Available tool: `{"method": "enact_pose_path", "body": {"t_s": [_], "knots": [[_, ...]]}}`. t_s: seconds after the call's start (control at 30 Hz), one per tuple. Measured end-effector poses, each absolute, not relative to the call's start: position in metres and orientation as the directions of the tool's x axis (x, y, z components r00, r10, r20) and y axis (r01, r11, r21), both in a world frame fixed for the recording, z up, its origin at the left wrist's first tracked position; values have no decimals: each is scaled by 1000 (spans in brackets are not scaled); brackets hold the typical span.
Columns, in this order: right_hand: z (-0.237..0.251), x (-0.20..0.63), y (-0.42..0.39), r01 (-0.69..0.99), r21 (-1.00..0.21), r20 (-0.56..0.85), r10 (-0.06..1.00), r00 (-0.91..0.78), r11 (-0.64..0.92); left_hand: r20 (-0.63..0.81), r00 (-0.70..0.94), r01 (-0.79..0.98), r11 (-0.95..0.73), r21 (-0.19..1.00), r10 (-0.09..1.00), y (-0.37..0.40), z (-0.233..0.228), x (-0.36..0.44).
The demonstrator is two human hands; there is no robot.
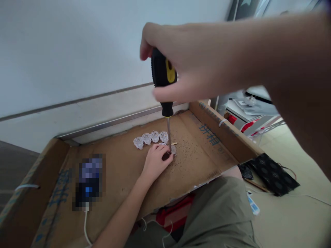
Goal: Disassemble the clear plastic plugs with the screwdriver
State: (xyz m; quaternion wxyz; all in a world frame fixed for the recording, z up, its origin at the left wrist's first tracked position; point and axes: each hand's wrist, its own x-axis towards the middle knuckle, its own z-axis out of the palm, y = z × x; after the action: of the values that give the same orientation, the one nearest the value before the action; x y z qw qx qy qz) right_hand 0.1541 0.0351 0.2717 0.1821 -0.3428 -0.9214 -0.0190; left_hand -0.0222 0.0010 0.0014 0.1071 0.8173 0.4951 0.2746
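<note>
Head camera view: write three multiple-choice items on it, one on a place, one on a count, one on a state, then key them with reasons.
1. Where do the small clear plastic parts lie in a row?
A. on the brown cardboard sheet
B. on the tiled floor
C. on a metal shelf

2. How many clear parts make up that row?
A. two
B. four
C. seven

3. How does the right hand stand?
A. open and flat on the cardboard
B. hanging free, holding nothing
C. closed around the black-and-yellow screwdriver handle

Answers:
1 A, the row sits on the brown cardboard sheet, just beyond the left hand.
2 B, four parts show side by side; a fifth lies apart under the left hand's fingers.
3 C, the fingers wrap the black-and-yellow screwdriver, its shaft upright with the tip down at the fifth part.
</note>
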Motion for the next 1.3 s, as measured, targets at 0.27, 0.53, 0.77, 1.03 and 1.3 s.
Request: {"method": "enact_pose_path", "body": {"t_s": [0.27, 0.53, 0.77, 1.03, 1.3], "knots": [[269, 155, 34, 799, 168, 468, 667, -580, 577, 352, 356, 752, -489, 441, 866, 1, 1, -23], [266, 155, 33, 849, 73, 492, 722, -487, 523, 350, 356, 756, -487, 438, 866, 1, -1, -22], [270, 162, 37, 569, -146, 296, 584, -756, 809, 334, 350, 759, -474, 447, 875, 2, -1, -21], [257, 163, 39, 735, -54, 435, 678, -592, 676, 306, 343, 762, -454, 462, 888, 1, 4, -21], [255, 155, 32, 902, 73, 562, 730, -390, 425, 301, 342, 766, -450, 460, 890, 0, 4, -20]]}}
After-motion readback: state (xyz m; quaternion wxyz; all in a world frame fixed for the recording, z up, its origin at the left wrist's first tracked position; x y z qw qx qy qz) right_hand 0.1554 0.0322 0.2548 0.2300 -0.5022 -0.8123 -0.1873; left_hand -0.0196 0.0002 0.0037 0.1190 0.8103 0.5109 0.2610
